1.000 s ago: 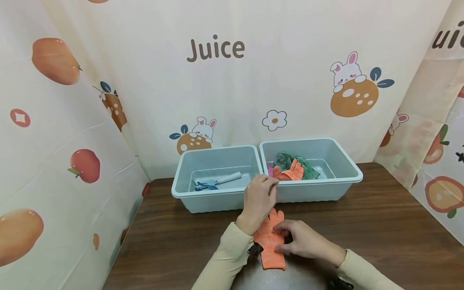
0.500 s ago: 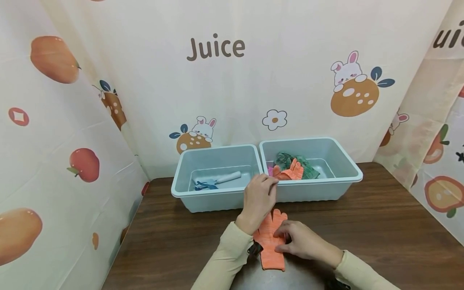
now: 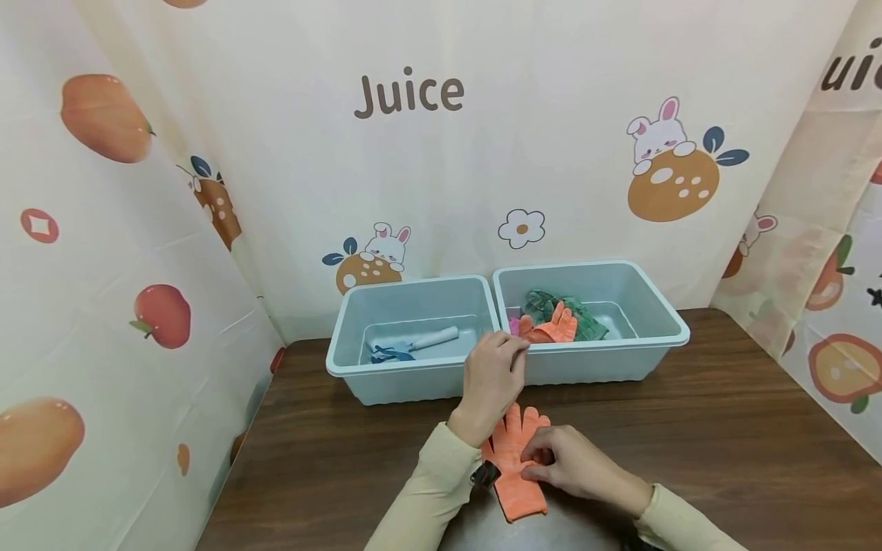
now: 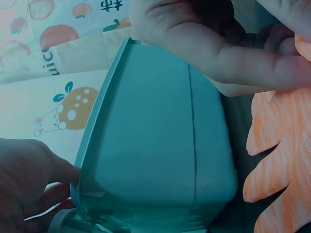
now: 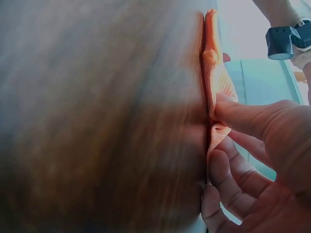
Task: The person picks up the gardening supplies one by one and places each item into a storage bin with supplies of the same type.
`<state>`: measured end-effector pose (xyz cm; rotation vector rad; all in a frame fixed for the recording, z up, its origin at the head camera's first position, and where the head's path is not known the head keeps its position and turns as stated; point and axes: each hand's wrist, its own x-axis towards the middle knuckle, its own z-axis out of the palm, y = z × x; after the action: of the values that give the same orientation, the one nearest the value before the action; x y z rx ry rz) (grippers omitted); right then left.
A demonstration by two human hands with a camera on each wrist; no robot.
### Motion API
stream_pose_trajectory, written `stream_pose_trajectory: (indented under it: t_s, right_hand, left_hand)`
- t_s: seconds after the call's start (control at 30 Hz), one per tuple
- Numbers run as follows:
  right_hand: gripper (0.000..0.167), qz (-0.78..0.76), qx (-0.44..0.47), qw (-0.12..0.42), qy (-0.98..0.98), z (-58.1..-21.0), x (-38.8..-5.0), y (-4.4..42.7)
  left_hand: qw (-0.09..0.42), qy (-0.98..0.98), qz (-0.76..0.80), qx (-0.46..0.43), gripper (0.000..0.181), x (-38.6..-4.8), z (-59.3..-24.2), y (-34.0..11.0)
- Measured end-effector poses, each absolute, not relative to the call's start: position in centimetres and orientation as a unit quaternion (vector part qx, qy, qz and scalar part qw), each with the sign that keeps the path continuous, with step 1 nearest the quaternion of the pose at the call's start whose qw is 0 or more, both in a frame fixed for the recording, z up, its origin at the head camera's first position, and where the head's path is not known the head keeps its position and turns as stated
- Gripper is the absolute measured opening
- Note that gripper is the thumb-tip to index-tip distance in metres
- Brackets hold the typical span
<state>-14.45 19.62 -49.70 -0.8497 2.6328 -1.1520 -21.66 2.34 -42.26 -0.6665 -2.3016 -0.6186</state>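
An orange knit glove (image 3: pixel 507 451) lies on the table with its fingers toward the bins and its cuff toward me. My right hand (image 3: pixel 577 461) pinches a fold of this glove near its palm; in the right wrist view, the thumb and fingers gather the orange fabric (image 5: pixel 221 85). My left hand (image 3: pixel 492 375) reaches past the glove to the front left corner of the right light-blue plastic bin (image 3: pixel 592 366), its fingertips gripping the rim. The left wrist view shows that hand (image 4: pixel 29 179) at the bin's rim. My left forearm hides part of the glove's left side.
In the right bin lie another orange glove (image 3: pixel 561 325), green crumpled items (image 3: pixel 586 320) and something pink. The left bin (image 3: pixel 406 386) holds a white roll-like piece (image 3: pixel 436 337) and blue strips (image 3: pixel 393 353). A printed curtain (image 3: pixel 441 168) stands behind the wooden table (image 3: pixel 723 428).
The glove has slid slightly toward me and turned a little, its fingers shifting right, with my right hand on it. My left hand has stayed at the bin rim.
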Motion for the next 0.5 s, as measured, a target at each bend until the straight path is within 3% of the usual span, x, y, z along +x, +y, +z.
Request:
stream_pose_trajectory:
  t_s: [0.5]
  right_hand:
    - [0.003, -0.404, -0.296, 0.040, 0.864, -48.4, -14.4, 20.1]
  left_hand:
    - [0.327, -0.879, -0.237, -0.256, 0.010, -21.6, -42.2, 2.4]
